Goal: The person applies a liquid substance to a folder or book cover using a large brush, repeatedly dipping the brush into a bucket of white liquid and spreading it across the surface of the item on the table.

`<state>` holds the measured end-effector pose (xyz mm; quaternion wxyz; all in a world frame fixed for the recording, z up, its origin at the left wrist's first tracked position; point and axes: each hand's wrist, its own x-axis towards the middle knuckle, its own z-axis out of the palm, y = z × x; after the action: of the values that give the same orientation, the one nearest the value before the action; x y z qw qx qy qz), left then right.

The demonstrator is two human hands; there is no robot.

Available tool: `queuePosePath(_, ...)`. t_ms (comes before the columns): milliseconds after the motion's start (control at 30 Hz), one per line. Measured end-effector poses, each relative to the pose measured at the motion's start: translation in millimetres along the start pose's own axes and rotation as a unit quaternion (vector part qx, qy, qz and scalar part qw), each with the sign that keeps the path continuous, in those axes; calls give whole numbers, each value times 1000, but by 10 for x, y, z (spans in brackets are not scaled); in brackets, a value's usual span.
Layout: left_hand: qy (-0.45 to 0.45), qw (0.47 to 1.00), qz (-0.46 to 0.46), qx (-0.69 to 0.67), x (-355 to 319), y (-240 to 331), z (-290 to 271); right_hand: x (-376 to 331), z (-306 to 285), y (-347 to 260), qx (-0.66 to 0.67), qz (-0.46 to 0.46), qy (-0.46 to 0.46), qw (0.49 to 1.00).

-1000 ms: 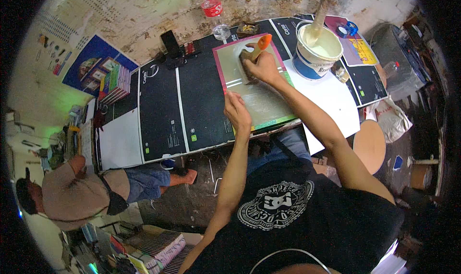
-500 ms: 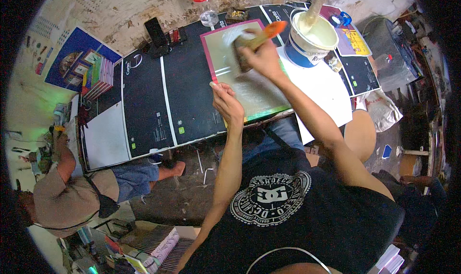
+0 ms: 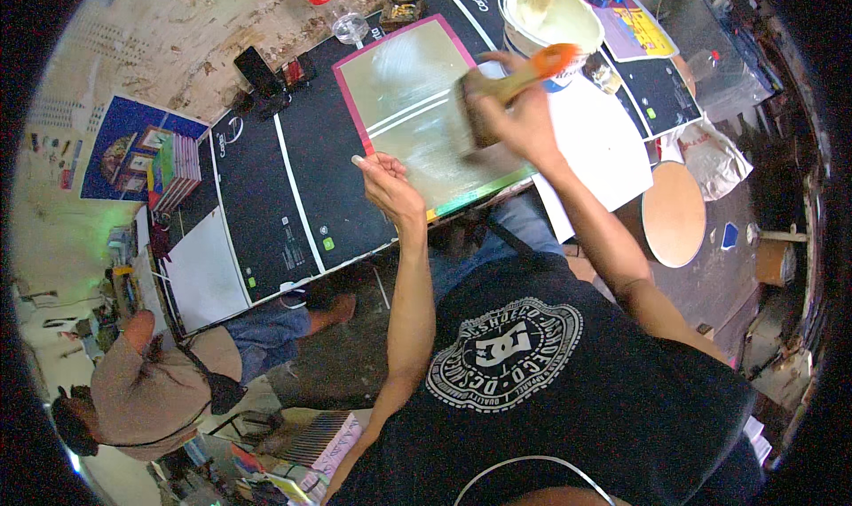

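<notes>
A pale sheet (image 3: pixel 390 80) with a pink border on two sides and a green-yellow near edge lies on the table. Whitish wet streaks and two white lines cross its surface. At its left edge, my left hand (image 3: pixel 392 188) grips the border between thumb and curled fingers. My right hand (image 3: pixel 525 124) is closed round the handle of a wide brush (image 3: pixel 552 62) with an orange end. The brush's head, smeared by motion, is over the sheet's right part. Beyond that hand stands a white bucket (image 3: pixel 581 27) of creamy liquid with a coated stick in it.
White paper (image 3: pixel 599 142) lies under the bucket's near side. A plastic bottle (image 3: pixel 348 25), a dark phone (image 3: pixel 256 69) and a small box (image 3: pixel 402 12) line the wall. Stacked books (image 3: pixel 180 169) stand far left. A round stool (image 3: pixel 674 213) is at right; another person (image 3: pixel 169 382) sits at left.
My right hand has swept the brush toward me and to the right across the sheet. My left hand keeps its hold on the border. The whole view has turned and shifted somewhat.
</notes>
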<state>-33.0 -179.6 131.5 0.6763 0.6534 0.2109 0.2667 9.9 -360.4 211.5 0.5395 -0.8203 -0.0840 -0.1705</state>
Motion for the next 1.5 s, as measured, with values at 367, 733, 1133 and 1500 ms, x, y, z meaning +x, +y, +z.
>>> queuePosePath(367,-13,1000,10,-3,6,4,-2,141,-707,392,-261,19,-37,965)
queuePosePath(733,-21,998,15,63,-14,74,-14,2057,436,730,-284,-173,-129,934)
queuePosePath(1133,-42,997,-11,60,-54,117,-56,2504,427,724,-201,-214,-306,906)
queuePosePath(1500,-27,996,-52,69,-64,108,-43,2870,1117,567,-167,-261,-441,842)
